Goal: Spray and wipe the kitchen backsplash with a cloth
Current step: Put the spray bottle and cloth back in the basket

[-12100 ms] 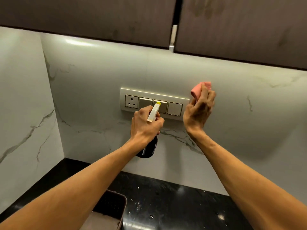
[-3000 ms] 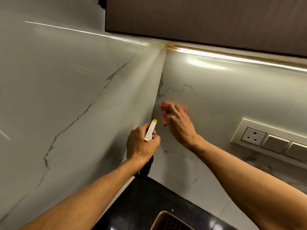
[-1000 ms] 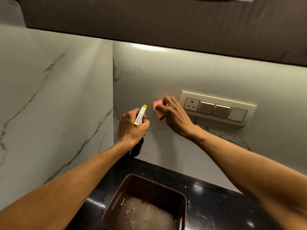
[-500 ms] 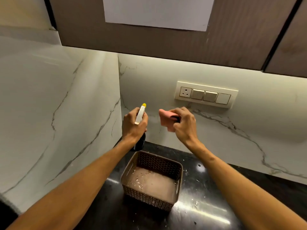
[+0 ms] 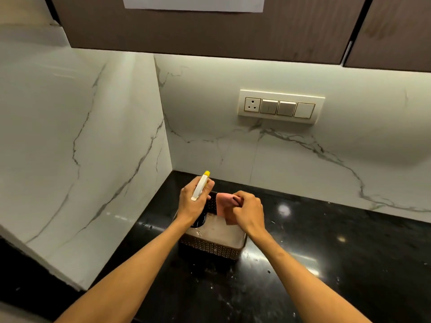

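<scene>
Directly above the basket (image 5: pixel 210 250), left hand (image 5: pixel 192 205) grips the spray bottle (image 5: pixel 201 186), right hand (image 5: pixel 250 212) pinches the cloth (image 5: pixel 222 206).

You have one view only, worn on your head: it looks forward and down into the back left corner of the worktop (image 5: pixel 349 264), close in, wide enough to take the backsplash (image 5: pixel 233 148) up to the wall cabinets (image 5: pixel 210 31).
</scene>
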